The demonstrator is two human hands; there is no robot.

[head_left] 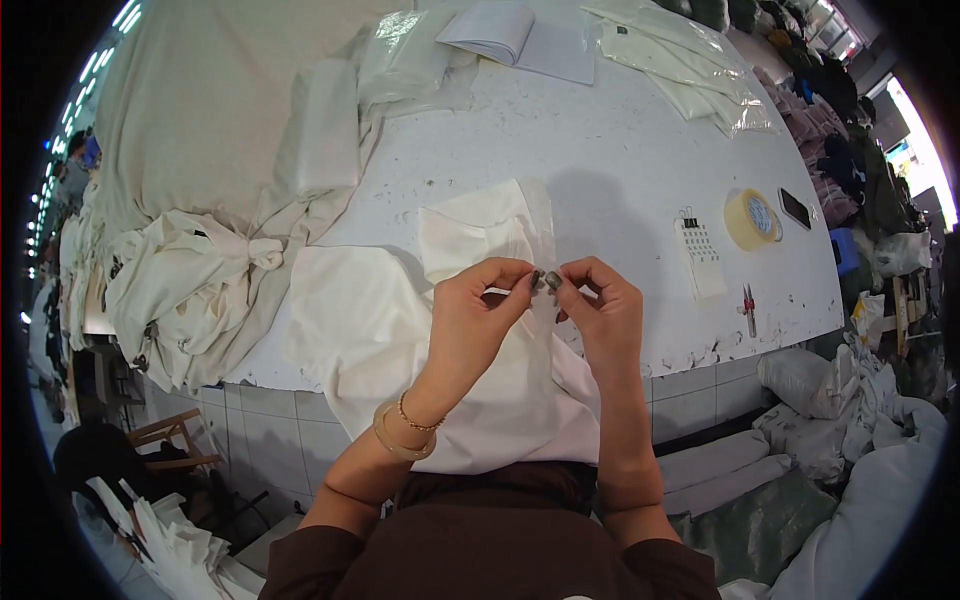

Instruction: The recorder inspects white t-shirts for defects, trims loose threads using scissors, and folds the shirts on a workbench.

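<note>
Both my hands meet over a white garment (365, 300) spread across the near table edge and hanging toward my lap. My left hand (485, 300) is closed in a pinch, thumb against forefinger. Close to its right, my right hand (605, 305) pinches the same way, the fingertips almost touching. A clear plastic bag (541, 215) runs as a narrow strip under and between the fingertips, and both pinches appear to be on its edge. The fingers hide the exact grip. Folded white cloth (475, 230) lies just beyond my left hand.
On the white table (620, 130), a tape roll (750, 220), phone (795, 208), clipped card (700, 258) and thread snips (749, 310) lie right. Beige fabric (230, 110) and bundled garments (195, 290) fill the left. Bagged garments (690, 60) and an open notebook (530, 40) lie far.
</note>
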